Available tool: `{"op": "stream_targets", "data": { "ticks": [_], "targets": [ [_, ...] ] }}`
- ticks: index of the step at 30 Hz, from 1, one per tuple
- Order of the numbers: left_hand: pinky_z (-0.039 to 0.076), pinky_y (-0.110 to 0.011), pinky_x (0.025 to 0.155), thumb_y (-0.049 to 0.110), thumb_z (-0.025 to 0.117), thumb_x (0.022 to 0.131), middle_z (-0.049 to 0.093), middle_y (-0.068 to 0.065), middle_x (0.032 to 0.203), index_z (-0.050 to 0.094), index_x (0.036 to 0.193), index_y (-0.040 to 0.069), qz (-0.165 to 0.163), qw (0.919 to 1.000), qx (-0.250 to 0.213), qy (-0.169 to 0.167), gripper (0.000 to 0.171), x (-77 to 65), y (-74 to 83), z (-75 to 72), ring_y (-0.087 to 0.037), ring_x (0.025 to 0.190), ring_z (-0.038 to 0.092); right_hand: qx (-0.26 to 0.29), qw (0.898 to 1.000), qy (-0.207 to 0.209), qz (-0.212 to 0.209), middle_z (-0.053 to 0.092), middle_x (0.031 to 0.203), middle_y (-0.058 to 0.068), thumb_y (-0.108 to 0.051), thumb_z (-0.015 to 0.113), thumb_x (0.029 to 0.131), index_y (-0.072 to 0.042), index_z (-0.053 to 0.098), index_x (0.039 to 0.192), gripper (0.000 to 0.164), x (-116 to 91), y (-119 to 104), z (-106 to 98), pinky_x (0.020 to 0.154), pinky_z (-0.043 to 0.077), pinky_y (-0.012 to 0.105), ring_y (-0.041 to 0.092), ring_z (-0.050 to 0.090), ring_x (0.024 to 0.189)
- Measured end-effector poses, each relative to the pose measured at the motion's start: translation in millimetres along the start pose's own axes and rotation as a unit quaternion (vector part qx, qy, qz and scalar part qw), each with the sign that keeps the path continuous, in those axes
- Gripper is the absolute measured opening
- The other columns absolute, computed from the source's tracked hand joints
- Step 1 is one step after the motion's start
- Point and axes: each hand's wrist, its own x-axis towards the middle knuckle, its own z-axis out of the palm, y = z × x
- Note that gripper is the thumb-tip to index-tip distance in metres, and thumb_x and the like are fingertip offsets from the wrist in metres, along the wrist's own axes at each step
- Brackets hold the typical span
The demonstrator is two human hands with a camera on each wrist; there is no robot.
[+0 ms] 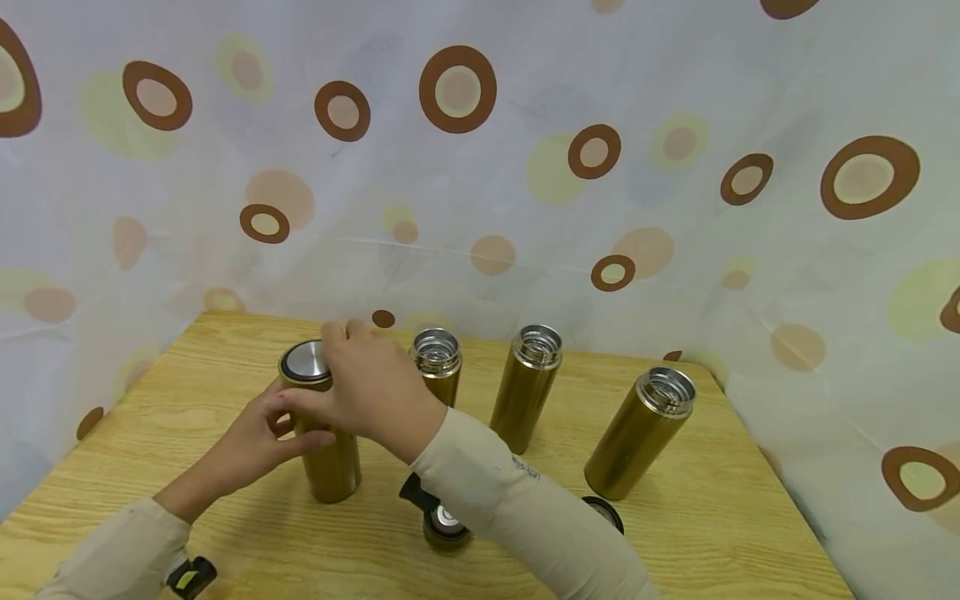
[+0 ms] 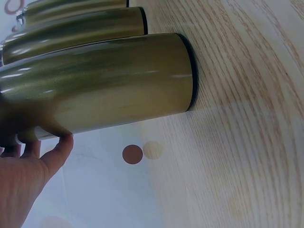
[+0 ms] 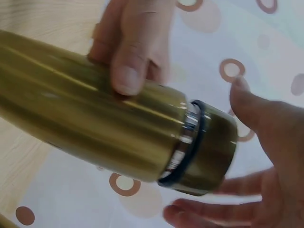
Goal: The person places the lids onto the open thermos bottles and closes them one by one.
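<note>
A gold vacuum flask (image 1: 330, 467) stands on the table at the left. My left hand (image 1: 258, 437) grips its upper body, thumb on the near side. On its mouth sits a gold lid (image 3: 213, 152) with a brushed silver top; a silver strip of neck shows between lid and body. My right hand (image 3: 285, 156) is around this lid, its thumb held off the side and its fingers loosely extended past the far side. In the left wrist view, the left fingers (image 2: 59, 149) lie along the flask's wall.
Three more gold flasks without lids stand to the right: one behind my right hand (image 1: 438, 383), one mid-table (image 1: 525, 392), one farther right (image 1: 637, 437). A loose lid (image 1: 446, 529) lies near the right forearm. A black-rimmed round piece (image 1: 606, 512) is partly hidden by the sleeve. A patterned curtain (image 1: 480, 183) hangs behind the table.
</note>
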Motion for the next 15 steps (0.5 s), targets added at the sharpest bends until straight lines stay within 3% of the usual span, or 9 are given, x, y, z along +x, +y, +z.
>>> {"op": "stream_targets", "data": {
  "ticks": [3, 6, 10, 15],
  "targets": [
    [0.043, -0.062, 0.094, 0.005, 0.068, 0.089, 0.041, -0.004, 0.137, 0.026, 0.150, 0.015, 0.000, 1.0000, -0.007, -0.005, 0.075, -1.1, -0.7, -0.1, 0.000, 0.112, 0.050, 0.021, 0.995, -0.057, -0.073, 0.052, 0.129, 0.004, -0.063, 0.057, 0.086, -0.016, 0.049, 0.134, 0.067, 4, 11, -8, 0.085, 0.050, 0.027, 0.019, 0.054, 0.108],
    [0.041, -0.065, 0.094, 0.005, 0.067, 0.089, 0.043, -0.007, 0.134, 0.022, 0.151, 0.015, -0.002, 0.9999, -0.011, -0.008, 0.077, -1.6, -1.4, 0.0, -0.001, 0.109, 0.051, 0.055, 0.977, -0.135, -0.157, 0.025, 0.155, 0.006, -0.049, 0.060, 0.091, -0.023, 0.031, 0.151, 0.071, 12, 22, -16, 0.110, 0.033, 0.036, 0.028, 0.031, 0.138],
    [0.037, -0.069, 0.094, 0.005, 0.067, 0.090, 0.041, -0.010, 0.138, 0.024, 0.150, 0.011, -0.006, 0.9997, -0.021, -0.007, 0.074, -1.8, -2.2, -0.3, 0.004, 0.115, 0.047, 0.096, 0.947, -0.222, -0.212, 0.012, 0.160, 0.004, -0.030, 0.059, 0.096, -0.027, 0.027, 0.152, 0.065, 23, 32, -27, 0.117, 0.019, 0.038, 0.025, 0.013, 0.146],
    [0.039, -0.068, 0.094, 0.003, 0.066, 0.089, 0.041, -0.009, 0.138, 0.023, 0.151, 0.013, -0.003, 0.9996, -0.027, -0.005, 0.076, -2.3, -1.8, -0.8, 0.005, 0.116, 0.047, 0.109, 0.933, -0.268, -0.213, 0.012, 0.160, 0.001, -0.017, 0.055, 0.098, -0.028, 0.030, 0.151, 0.060, 32, 37, -33, 0.116, 0.022, 0.038, 0.022, 0.014, 0.145]
  ]
}}
